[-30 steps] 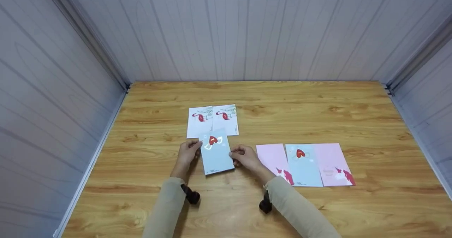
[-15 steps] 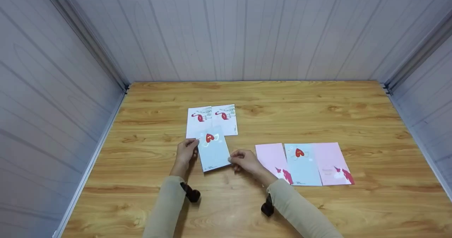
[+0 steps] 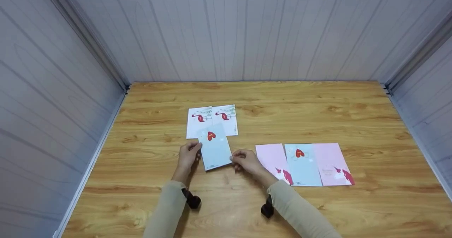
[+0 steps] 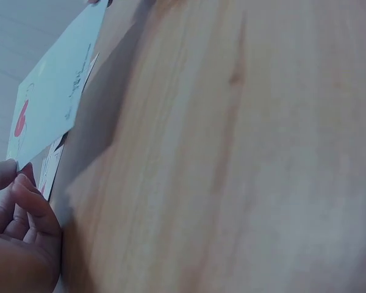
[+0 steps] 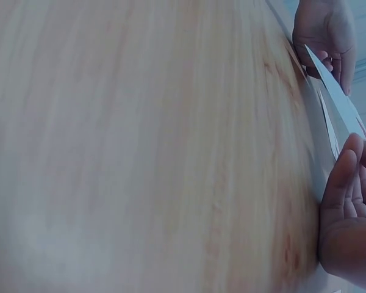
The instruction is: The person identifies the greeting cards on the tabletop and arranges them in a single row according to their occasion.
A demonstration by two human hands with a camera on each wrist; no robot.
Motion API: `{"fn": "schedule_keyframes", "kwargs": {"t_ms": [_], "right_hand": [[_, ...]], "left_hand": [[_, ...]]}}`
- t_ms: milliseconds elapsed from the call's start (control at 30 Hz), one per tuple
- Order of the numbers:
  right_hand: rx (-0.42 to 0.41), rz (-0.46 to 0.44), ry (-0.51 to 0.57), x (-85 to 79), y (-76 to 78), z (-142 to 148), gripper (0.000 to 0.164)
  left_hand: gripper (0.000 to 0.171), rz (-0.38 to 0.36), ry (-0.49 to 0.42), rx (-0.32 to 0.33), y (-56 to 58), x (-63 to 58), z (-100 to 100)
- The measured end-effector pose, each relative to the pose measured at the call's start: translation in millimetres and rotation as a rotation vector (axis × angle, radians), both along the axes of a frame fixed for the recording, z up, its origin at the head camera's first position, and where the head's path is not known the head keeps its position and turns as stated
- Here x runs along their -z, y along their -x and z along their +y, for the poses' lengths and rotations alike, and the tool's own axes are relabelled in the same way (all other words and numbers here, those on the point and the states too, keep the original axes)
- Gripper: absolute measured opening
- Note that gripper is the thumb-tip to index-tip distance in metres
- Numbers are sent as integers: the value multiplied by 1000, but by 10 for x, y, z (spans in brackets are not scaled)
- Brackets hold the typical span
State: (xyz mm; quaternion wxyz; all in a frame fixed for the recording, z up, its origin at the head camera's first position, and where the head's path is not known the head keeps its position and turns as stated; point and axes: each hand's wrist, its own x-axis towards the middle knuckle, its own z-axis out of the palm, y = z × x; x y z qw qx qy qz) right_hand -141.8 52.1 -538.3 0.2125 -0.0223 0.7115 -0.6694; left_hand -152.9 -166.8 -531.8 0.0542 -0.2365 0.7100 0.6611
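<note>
- The left hand (image 3: 187, 155) pinched the left edge of a pale blue card (image 3: 215, 153), its thumb on the upper face and its fingers curled, with only the card's thickness between them.
- The right hand (image 3: 249, 161) pinched the same card near its lower right corner, thumb and forefinger brought together at the edge and the other fingers curled.
- The pale blue card was held between the two hands, slanted in the head view with its far end toward the left. It was raised off the counter (image 3: 282, 114), and the left wrist view showed its shadow on the wood below.
- A red heart (image 3: 211, 136) was printed near the card's far end, with small dark lettering along its near edge.
- Just beyond, two white cards (image 3: 230, 125) with red flamingos lay side by side; the held card hid part of their near edges in the head view.
- To the right of the right hand, a second heart card (image 3: 304, 169) lay flat between a left pink card (image 3: 272, 156) and a right pink card (image 3: 328, 156), each of these bearing a dark pink unicorn.
- Both forearms wore beige sleeves (image 3: 166, 202), and black devices (image 3: 267, 209) sat at the wrists.
- A pale grey wall (image 3: 226, 33) stood behind the counter.
</note>
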Motion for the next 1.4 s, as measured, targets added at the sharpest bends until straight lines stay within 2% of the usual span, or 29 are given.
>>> {"fn": "schedule_keyframes", "kwargs": {"t_ms": [133, 367, 467, 633, 733, 967, 1400], "right_hand": [[42, -23, 27, 2, 9, 5, 17], [125, -38, 27, -8, 42, 50, 19], [135, -39, 28, -43, 45, 75, 20], [151, -48, 57, -68, 60, 119, 21], [178, -38, 63, -42, 71, 135, 21], [221, -40, 52, -41, 80, 180, 19], [282, -55, 69, -114, 181, 380, 15]], "left_hand": [[18, 17, 37, 26, -63, 23, 48], [17, 85, 130, 121, -170, 48, 160], [17, 109, 160, 152, -214, 49, 202], [17, 106, 194, 191, -257, 40, 249], [16, 115, 217, 215, -261, 35, 268], [19, 215, 294, 248, -251, 41, 325], [10, 276, 283, 293, -154, -30, 536]]}}
